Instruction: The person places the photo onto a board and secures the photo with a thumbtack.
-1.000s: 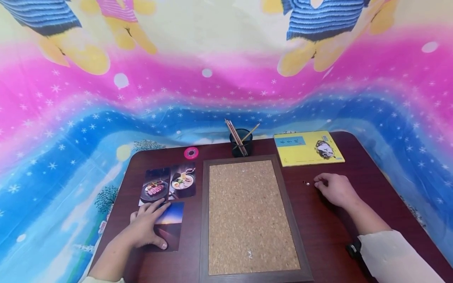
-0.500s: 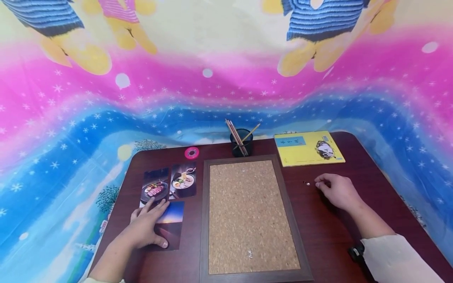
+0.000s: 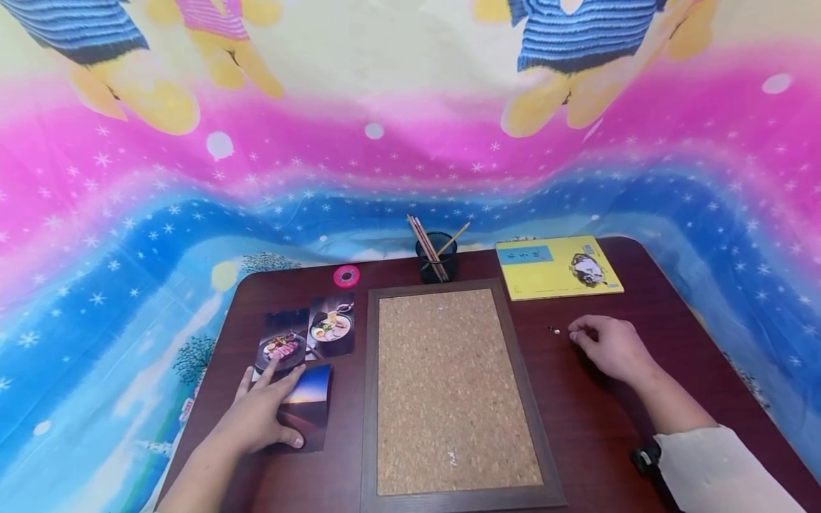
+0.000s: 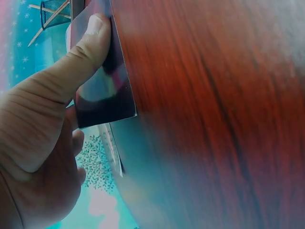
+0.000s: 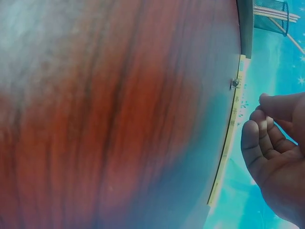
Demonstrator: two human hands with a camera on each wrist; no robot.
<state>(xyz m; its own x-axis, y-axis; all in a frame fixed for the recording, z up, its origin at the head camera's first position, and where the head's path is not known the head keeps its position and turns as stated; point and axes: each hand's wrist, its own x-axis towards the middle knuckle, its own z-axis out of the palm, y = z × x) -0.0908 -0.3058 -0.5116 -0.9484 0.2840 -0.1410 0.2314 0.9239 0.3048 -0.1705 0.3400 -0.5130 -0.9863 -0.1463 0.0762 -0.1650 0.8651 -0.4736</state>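
Observation:
My left hand (image 3: 259,417) rests with fingers spread over a glossy photo of a sunset sky (image 3: 308,399) on the left of the table. In the left wrist view the thumb (image 4: 90,47) lies on the photo's face. Two food photos, a meat dish (image 3: 282,347) and a noodle bowl (image 3: 331,325), lie just beyond. My right hand (image 3: 612,347) rests on the table at the right, fingers loosely curled, thumb and index close together. Nothing shows plainly between them. Beside its fingertips lie tiny objects (image 3: 555,330), one white and one dark, too small to make out.
A framed cork board (image 3: 455,392) lies between the hands, with small clear or white bits near its top and bottom. Behind it stands a mesh cup (image 3: 438,260) with pencils. A yellow book (image 3: 558,269) lies back right, a pink ring-shaped roll (image 3: 346,276) back left.
My left fingers have drawn back slightly with the sunset photo, whose right edge now looks a little bowed. The meat-dish photo has shifted slightly. My right hand stays in place.

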